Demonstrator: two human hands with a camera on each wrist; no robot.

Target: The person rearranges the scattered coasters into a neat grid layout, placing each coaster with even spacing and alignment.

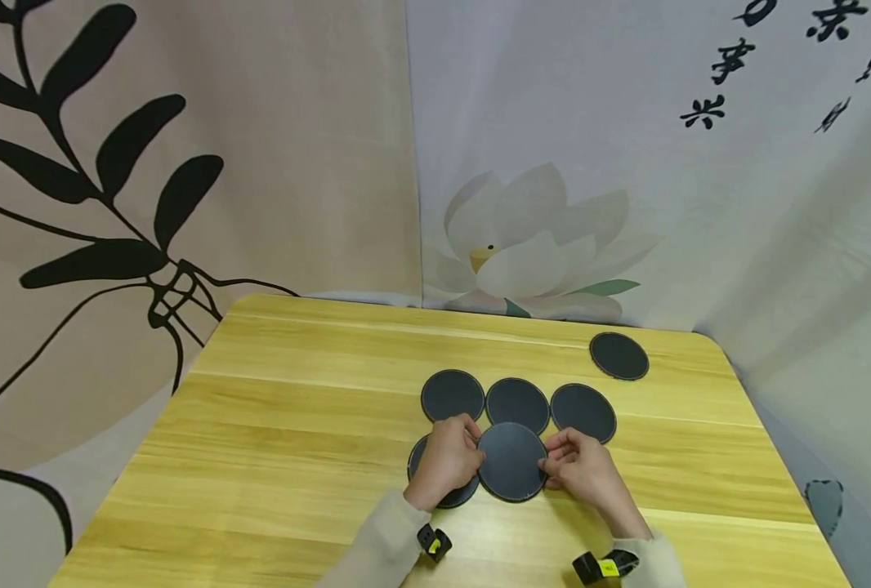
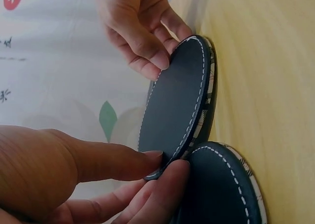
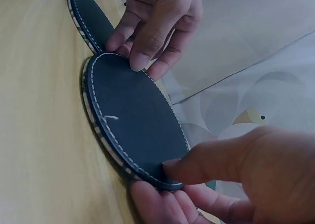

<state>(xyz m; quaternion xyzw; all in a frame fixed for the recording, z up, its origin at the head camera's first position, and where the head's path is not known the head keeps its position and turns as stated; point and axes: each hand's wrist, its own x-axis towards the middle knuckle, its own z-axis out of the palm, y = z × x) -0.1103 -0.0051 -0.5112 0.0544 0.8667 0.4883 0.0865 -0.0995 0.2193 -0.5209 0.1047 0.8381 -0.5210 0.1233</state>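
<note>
A round black coaster (image 1: 512, 462) with white stitching round its edge is pinched between both hands, just above the table or on it; I cannot tell which. My left hand (image 1: 444, 461) grips its left edge, thumb on top and fingers below. At the opposite edge, my right hand (image 1: 586, 475) pinches it the same way. Partly hidden beneath the left hand lies another coaster (image 1: 461, 495). In the left wrist view the held coaster (image 2: 174, 106) shows a patterned side edge. A pale loose thread or mark lies on this coaster (image 3: 133, 115) in the right wrist view.
Behind the hands, three more coasters lie in a row: left (image 1: 453, 394), middle (image 1: 518, 404) and right (image 1: 584, 411). A single coaster (image 1: 619, 356) lies near the back right corner of the wooden table (image 1: 274, 433). Printed curtains (image 1: 318, 147) hang behind the table.
</note>
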